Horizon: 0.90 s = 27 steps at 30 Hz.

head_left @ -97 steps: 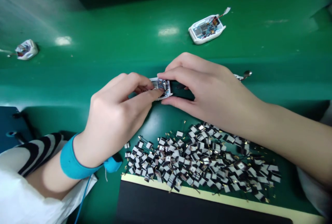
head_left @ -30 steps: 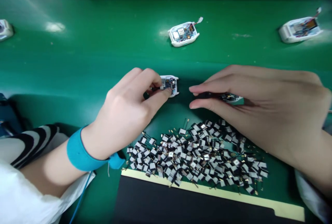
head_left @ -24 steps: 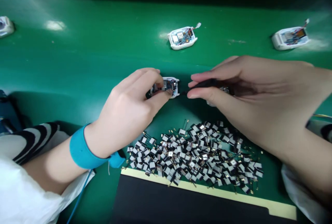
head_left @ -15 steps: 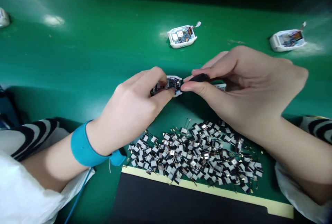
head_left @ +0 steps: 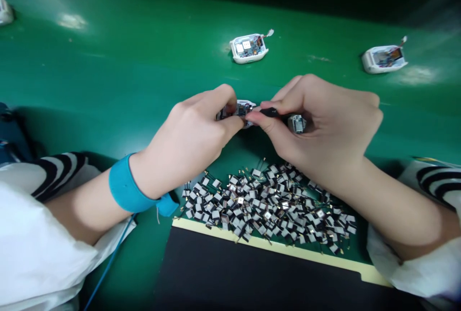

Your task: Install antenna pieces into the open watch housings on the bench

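My left hand (head_left: 196, 130) pinches a small white device housing (head_left: 248, 105) with an exposed circuit board between thumb and fingers. The fingers cover its left part. My right hand (head_left: 317, 118) is closed on a slim black tool (head_left: 269, 112), whose exact kind I cannot make out. Its tip points at the right end of the housing, and my right thumb tip is close to the board. A small silver-grey part (head_left: 297, 123) with a black side shows under the right palm; what supports it is hidden. Below both hands lies a heap of small grey-and-black parts with thin leads (head_left: 266, 205).
Two similar open white housings with boards and wired plugs lie on the green table, one behind my hands (head_left: 249, 48) and one at the right (head_left: 384, 58). A pale-edged black sheet (head_left: 259, 272) lies in front. A blue cord (head_left: 110, 270) runs from my teal wristband (head_left: 131, 183).
My right hand has shifted left and turned, so the silver-grey part shows more fully. The left hand keeps hold of the housing, and the camera view has shifted slightly.
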Available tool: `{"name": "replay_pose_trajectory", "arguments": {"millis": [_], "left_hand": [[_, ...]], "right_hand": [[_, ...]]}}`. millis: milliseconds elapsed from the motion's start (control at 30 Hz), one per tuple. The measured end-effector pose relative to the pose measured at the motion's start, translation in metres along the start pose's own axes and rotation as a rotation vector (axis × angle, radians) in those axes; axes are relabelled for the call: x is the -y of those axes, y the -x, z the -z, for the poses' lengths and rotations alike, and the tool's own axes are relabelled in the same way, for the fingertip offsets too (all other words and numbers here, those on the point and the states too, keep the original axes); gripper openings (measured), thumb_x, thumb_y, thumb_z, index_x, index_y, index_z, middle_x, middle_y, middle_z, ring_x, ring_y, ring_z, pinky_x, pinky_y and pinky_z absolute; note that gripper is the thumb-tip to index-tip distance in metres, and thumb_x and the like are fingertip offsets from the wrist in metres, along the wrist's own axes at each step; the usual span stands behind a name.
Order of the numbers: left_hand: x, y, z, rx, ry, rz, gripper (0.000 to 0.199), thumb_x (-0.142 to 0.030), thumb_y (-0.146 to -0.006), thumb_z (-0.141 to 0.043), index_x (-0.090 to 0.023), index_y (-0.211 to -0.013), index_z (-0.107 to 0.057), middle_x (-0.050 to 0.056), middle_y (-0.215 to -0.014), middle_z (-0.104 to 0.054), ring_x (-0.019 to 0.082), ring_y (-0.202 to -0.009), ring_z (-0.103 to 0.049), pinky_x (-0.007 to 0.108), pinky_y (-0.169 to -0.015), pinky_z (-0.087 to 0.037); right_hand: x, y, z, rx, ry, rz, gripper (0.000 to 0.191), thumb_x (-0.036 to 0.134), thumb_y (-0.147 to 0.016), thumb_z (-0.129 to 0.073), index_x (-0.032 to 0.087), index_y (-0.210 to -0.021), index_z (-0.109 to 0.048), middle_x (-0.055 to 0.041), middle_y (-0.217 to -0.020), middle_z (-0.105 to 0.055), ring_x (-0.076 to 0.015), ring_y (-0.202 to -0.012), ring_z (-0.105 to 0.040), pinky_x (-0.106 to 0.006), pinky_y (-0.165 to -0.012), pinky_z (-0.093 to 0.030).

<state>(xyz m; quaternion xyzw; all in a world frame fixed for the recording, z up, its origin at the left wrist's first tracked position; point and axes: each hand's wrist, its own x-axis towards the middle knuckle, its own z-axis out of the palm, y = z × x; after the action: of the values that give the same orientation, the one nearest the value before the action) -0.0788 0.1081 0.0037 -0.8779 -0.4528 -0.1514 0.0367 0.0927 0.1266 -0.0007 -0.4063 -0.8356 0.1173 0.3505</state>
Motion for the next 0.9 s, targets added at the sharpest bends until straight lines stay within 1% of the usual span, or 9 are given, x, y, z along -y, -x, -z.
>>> {"name": "replay_pose_trajectory", "arguments": {"millis": [133,267,367,433,500,600,667,767,900], "left_hand": [[0.002,-0.001,-0.001,0.002,-0.004,-0.015,0.03,-0.021,-0.084,-0.034,-0.021,-0.075,-0.063,0.002,-0.079,-0.053,0.014,-0.072,-0.054,0.025,-0.057,-0.043],[0.003,-0.001,-0.002,-0.012,0.028,-0.037,0.031,-0.02,-0.085,-0.033,-0.02,-0.081,-0.063,0.004,-0.079,-0.054,0.015,-0.072,-0.052,0.027,-0.06,-0.043],[0.001,0.001,0.0,0.004,0.055,-0.003,0.026,-0.022,-0.085,-0.037,-0.019,-0.09,-0.062,0.005,-0.08,-0.055,0.016,-0.073,-0.049,0.029,-0.062,-0.044],[-0.001,0.004,0.001,0.006,0.096,0.023,0.028,-0.021,-0.084,-0.038,-0.015,-0.104,-0.056,0.007,-0.082,-0.054,0.017,-0.073,-0.048,0.03,-0.064,-0.044],[-0.003,0.007,0.002,0.001,0.233,0.037,0.037,-0.016,-0.084,-0.036,-0.011,-0.12,-0.042,0.007,-0.083,-0.053,0.014,-0.072,-0.047,0.028,-0.065,-0.044],[0.0,0.009,0.001,-0.057,0.502,0.071,0.047,-0.011,-0.081,-0.039,-0.014,-0.127,-0.028,0.004,-0.087,-0.053,0.01,-0.069,-0.047,0.023,-0.065,-0.045],[0.005,0.007,-0.002,-0.065,0.584,0.073,0.056,-0.012,-0.078,-0.045,-0.018,-0.129,-0.024,0.005,-0.1,-0.052,0.012,-0.082,-0.049,0.025,-0.074,-0.045],[0.011,0.0,-0.008,0.062,0.6,0.013,0.074,-0.018,-0.075,-0.053,-0.023,-0.133,-0.008,0.006,-0.122,-0.044,0.02,-0.11,-0.039,0.037,-0.092,-0.037],[0.013,-0.004,-0.014,0.132,0.572,0.026,0.07,-0.023,-0.079,-0.052,-0.026,-0.133,-0.007,0.005,-0.118,-0.049,0.019,-0.11,-0.042,0.037,-0.092,-0.036]], "right_hand": [[-0.004,-0.001,-0.007,-0.025,-0.048,0.011,0.021,0.026,-0.078,-0.051,0.021,-0.06,-0.042,0.0006,-0.062,-0.054,-0.0158,-0.07,-0.058,-0.027,-0.051,-0.045],[-0.007,-0.004,-0.01,-0.032,-0.204,-0.074,0.019,0.031,-0.076,-0.054,0.02,-0.064,-0.044,0.0002,-0.065,-0.055,-0.0146,-0.068,-0.057,-0.026,-0.053,-0.047],[-0.009,-0.01,-0.001,-0.188,-0.37,-0.113,0.01,0.027,-0.077,-0.053,0.02,-0.073,-0.047,0.0008,-0.073,-0.055,-0.0112,-0.066,-0.056,-0.024,-0.057,-0.047],[-0.01,-0.015,0.01,-0.264,-0.419,-0.095,0.004,0.022,-0.078,-0.052,0.02,-0.079,-0.048,0.0011,-0.076,-0.053,-0.0092,-0.064,-0.055,-0.022,-0.056,-0.046],[-0.012,-0.016,0.02,-0.173,-0.338,-0.045,0.002,0.019,-0.079,-0.051,0.019,-0.08,-0.049,0.0017,-0.073,-0.052,-0.0085,-0.059,-0.053,-0.022,-0.054,-0.044],[-0.014,-0.013,0.024,0.153,-0.066,-0.011,0.002,0.018,-0.078,-0.051,0.018,-0.079,-0.053,0.0007,-0.071,-0.053,-0.0098,-0.059,-0.052,-0.022,-0.054,-0.043],[-0.013,-0.009,0.021,0.301,0.071,-0.019,0.009,0.022,-0.079,-0.052,0.016,-0.084,-0.055,-0.0019,-0.076,-0.054,-0.0119,-0.065,-0.053,-0.024,-0.059,-0.044],[-0.009,-0.003,0.014,0.388,0.199,0.031,0.014,0.025,-0.08,-0.051,0.013,-0.086,-0.057,-0.0048,-0.081,-0.054,-0.0146,-0.072,-0.054,-0.026,-0.064,-0.045],[-0.007,0.001,0.008,0.44,0.305,0.143,0.012,0.011,-0.08,-0.044,0.013,-0.078,-0.056,-0.0043,-0.077,-0.051,-0.0149,-0.07,-0.053,-0.025,-0.058,-0.043]]}}
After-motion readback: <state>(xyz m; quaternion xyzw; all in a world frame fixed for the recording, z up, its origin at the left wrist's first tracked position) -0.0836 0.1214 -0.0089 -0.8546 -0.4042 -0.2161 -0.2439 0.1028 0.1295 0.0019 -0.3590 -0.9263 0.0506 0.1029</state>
